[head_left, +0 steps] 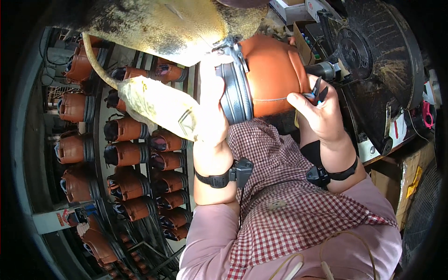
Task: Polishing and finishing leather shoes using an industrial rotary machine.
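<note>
The brown leather shoe upper (273, 77) is held at centre top; its grey-banded end is gripped by the left hand (211, 109), fingers wrapped around it; small snips (318, 91) are pinched in the right hand (319, 116), touching the upper's right side; racks of similar uppers (123, 154) are seen left of it.

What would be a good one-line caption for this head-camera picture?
Left hand steadies a brown shoe upper on its grey last while the right hand holds small snips beside it.

head view, single: worn on the person's head, facing steeply down over the lap, very near the left hand (211, 100) and right hand (322, 114). fisheye bends edges at the rim; forearms enter from below; shoe rack (119, 154) at left.
</note>
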Action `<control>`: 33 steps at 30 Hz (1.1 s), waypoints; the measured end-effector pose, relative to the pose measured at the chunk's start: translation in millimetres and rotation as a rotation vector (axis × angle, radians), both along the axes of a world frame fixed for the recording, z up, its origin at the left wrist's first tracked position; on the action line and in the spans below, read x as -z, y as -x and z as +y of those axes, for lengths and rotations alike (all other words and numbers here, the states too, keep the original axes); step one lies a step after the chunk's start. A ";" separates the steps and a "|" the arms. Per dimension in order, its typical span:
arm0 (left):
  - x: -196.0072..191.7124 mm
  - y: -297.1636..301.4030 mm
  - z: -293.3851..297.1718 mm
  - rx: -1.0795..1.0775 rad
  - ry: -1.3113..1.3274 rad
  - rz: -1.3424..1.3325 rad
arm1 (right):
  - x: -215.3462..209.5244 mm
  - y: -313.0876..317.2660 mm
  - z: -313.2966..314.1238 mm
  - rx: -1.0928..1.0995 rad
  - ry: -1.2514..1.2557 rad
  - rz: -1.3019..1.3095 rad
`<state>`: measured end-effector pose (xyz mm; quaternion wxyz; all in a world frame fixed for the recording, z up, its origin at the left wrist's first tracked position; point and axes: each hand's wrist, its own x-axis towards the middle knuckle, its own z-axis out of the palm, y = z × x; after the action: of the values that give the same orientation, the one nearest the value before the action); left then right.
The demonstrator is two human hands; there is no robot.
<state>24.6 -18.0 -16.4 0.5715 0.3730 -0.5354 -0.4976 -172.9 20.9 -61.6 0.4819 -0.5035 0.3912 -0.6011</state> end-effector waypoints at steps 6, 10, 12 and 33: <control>-6.4 17.6 10.2 -0.215 -0.179 0.136 | -0.5 2.8 -4.5 0.012 0.051 0.098; -0.1 7.3 19.1 -0.153 -0.151 -0.046 | -0.7 -1.0 -3.3 0.055 0.094 0.017; 5.3 4.3 31.7 -0.056 0.072 -0.045 | -5.3 -1.0 -2.8 0.056 0.097 0.006; 19.2 7.8 125.6 0.086 -0.106 -0.199 | -11.9 12.0 -19.3 0.147 0.206 0.263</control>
<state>16.8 107.6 -35.6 0.4732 0.4270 -0.5780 -0.5096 -185.0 1.6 -49.7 0.3273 -0.5943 0.4230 -0.6007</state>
